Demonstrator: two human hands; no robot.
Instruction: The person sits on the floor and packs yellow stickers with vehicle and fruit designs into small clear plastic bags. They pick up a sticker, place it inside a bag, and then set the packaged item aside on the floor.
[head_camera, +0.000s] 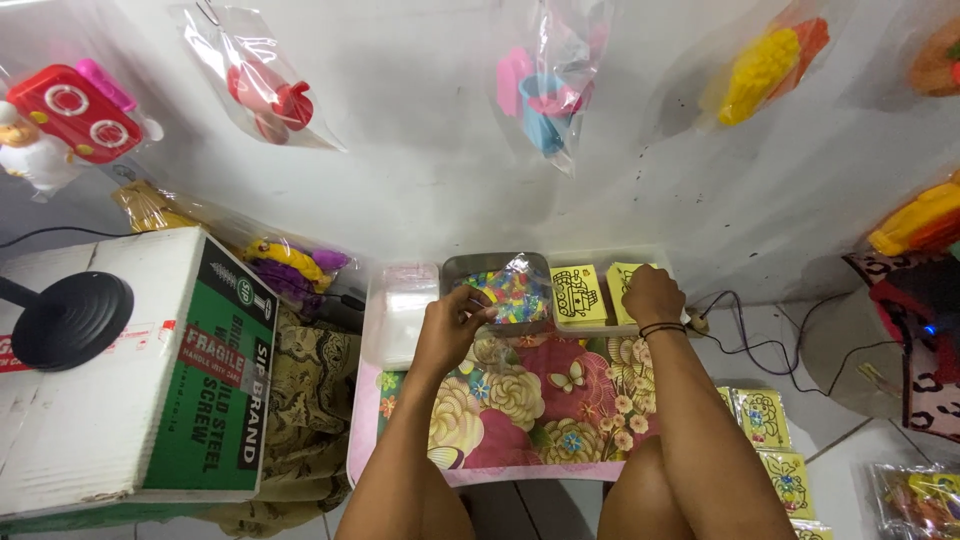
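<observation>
On the floral-patterned surface (520, 410), the left hand (452, 325) grips a clear plastic bag of small multicoloured pieces (512, 290) over a grey metal tray (470, 266). Right hand (652, 295), fingers curled, presses yellow printed cards (579, 295) just beside it.

A white and green carton (130, 370) sits at my left, a black round stand base (72, 318) on top. Bagged plastic toys (265, 95) hang on the wall (420, 170) (several bags). Black cables (770, 345) trail right.
</observation>
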